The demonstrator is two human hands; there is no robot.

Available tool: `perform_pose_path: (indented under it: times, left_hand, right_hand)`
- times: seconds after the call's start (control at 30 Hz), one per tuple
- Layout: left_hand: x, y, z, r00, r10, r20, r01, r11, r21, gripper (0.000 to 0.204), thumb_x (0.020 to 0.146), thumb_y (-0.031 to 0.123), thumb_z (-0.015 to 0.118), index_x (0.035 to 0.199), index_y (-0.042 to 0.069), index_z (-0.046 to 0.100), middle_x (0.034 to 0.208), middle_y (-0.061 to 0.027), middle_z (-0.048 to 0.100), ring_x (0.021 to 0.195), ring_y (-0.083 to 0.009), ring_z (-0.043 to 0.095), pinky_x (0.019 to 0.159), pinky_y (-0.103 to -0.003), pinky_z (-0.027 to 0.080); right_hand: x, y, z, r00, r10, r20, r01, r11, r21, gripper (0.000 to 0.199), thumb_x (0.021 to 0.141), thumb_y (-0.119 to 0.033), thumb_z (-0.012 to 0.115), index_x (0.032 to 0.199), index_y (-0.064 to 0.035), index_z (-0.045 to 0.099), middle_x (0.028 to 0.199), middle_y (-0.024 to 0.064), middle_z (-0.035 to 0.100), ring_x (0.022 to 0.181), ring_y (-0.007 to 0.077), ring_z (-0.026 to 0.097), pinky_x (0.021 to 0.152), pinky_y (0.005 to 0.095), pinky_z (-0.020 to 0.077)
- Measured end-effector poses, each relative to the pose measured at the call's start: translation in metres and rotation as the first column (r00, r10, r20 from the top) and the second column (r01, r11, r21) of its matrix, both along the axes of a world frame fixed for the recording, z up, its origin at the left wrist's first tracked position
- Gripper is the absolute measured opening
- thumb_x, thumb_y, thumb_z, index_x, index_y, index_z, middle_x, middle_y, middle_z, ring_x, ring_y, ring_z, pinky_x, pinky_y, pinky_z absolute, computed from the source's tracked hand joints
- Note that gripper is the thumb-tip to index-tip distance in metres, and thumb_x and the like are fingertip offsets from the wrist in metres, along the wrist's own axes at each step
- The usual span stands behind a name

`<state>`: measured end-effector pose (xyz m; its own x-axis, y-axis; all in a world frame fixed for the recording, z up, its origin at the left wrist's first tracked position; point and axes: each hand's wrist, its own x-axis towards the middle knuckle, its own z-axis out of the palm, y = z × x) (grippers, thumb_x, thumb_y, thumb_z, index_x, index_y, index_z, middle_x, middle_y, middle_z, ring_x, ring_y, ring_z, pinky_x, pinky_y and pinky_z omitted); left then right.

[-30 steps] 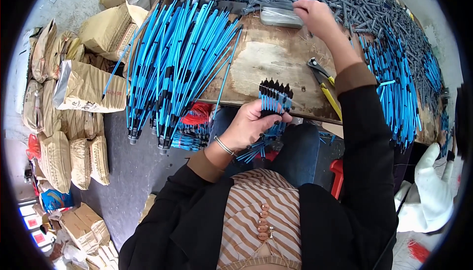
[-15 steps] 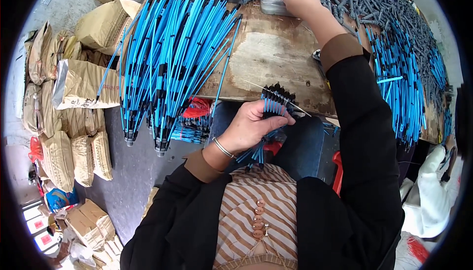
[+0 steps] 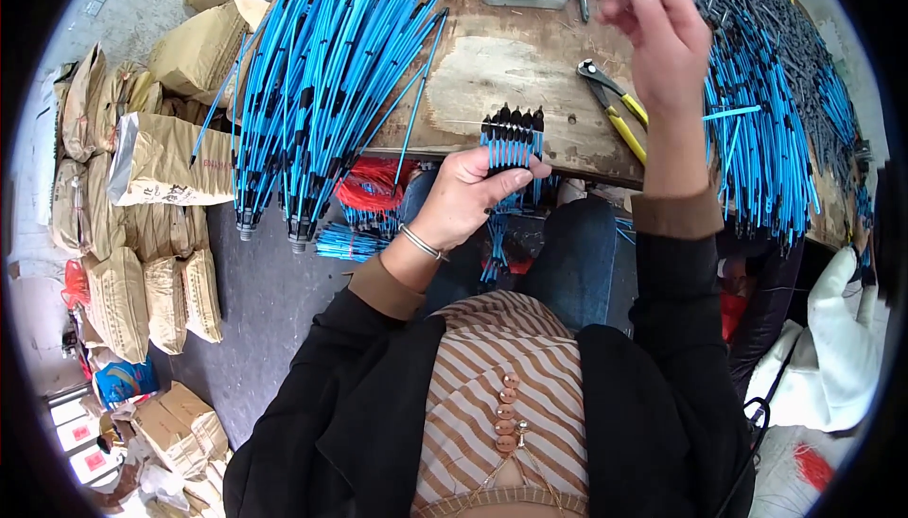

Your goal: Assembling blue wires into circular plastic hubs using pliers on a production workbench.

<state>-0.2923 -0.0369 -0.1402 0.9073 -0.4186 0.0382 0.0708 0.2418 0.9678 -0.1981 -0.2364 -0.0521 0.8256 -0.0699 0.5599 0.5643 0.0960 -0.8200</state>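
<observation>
A bundle of slim blue rods (image 3: 512,153) is gripped in the left hand (image 3: 465,193), its pointed black tips lined up side by side and facing away from the person, the blue shafts crossed by the thumb and partly hidden behind it.

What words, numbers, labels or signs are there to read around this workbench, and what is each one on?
None can be quoted.
Brown paper sack, left of the table: dark marks and reddish print, too small and blurred.
White panels, lower left: red squares, any lettering too blurred.
Blue package, lower left: pale and reddish pattern, no clear words.
Bundle of blue rods in left hand: no lettering visible.
</observation>
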Motion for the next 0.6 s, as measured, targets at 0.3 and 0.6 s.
perform_pose_path:
  times: [0.3,0.6]
  left_hand:
    - [0.000,-0.005,-0.008,0.999,0.005,-0.047,-0.010,0.995,-0.099,0.017,0.084,-0.003,0.058,0.099,0.000,0.063,0.096,-0.0159,0.067,0.090,-0.0215,0.064,0.082,-0.028,0.050]
    - [-0.008,-0.003,-0.004,0.992,-0.022,0.127,0.022,1.000,0.008,0.021,0.083,-0.003,0.057,0.102,-0.001,0.066,0.095,-0.0087,0.069,0.081,-0.0111,0.063,0.077,-0.022,0.050]
  right_hand:
    - [-0.133,0.033,-0.049,0.912,0.409,0.012,-0.397,0.891,-0.219,0.005,0.088,-0.006,0.047,0.085,-0.0037,0.050,0.098,0.0162,0.058,0.091,0.0264,0.053,0.084,0.0377,0.0433]
    - [-0.181,0.038,-0.052,0.706,0.698,-0.120,-0.708,0.700,-0.092,0.006,0.090,-0.002,0.046,0.088,-0.0019,0.051,0.100,0.0167,0.056,0.085,0.0270,0.057,0.079,0.0356,0.0481]
